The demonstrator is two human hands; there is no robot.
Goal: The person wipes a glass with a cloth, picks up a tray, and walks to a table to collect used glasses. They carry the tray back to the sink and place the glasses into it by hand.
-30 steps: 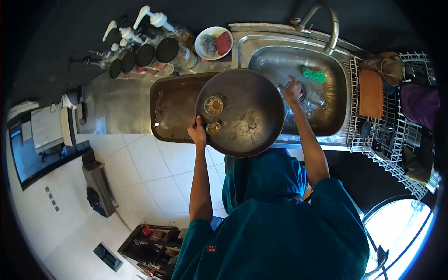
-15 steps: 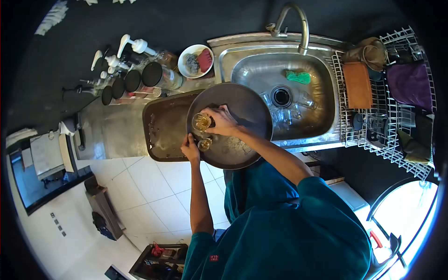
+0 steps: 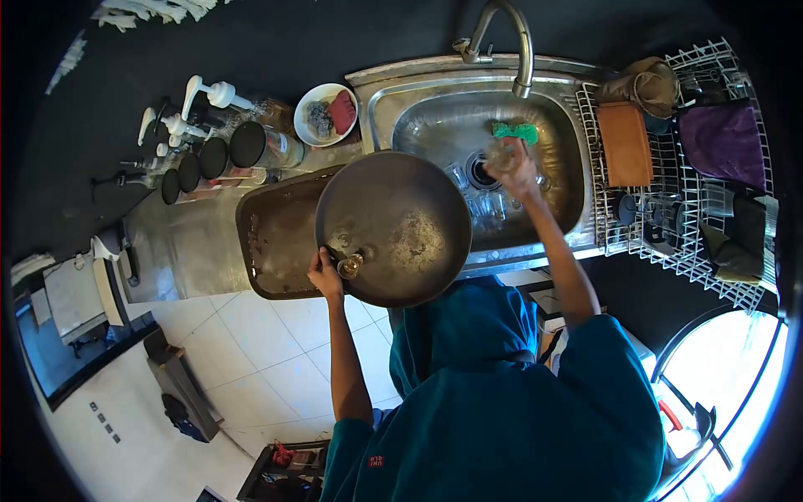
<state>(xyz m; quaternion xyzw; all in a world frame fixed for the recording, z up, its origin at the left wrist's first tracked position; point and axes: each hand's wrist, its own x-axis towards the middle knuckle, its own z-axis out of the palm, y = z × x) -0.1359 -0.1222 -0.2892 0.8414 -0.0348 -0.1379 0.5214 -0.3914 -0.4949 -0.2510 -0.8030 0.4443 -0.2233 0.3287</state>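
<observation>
My left hand is closed on the left rim of a round brown tray. A small glass with amber liquid lies on the tray beside my fingers, seemingly tilted. Pale residue marks the tray's right part. My right hand is over the metal sink, its fingers closed around a drinking glass. Motion blurs that glass, and whether any liquid is in it cannot be seen. Below it in the sink are several clear glasses by the drain, and a green sponge sits behind.
A faucet arches over the sink. To the right stands a wire dish rack with cloths and glasses. A brown rectangular tray, a white bowl with scrubbers, dark-lidded jars and pump bottles occupy the left counter.
My right hand has carried the drinking glass from the round tray rightward to over the sink. My left hand still holds the tray's rim, and the small glass remains on it.
</observation>
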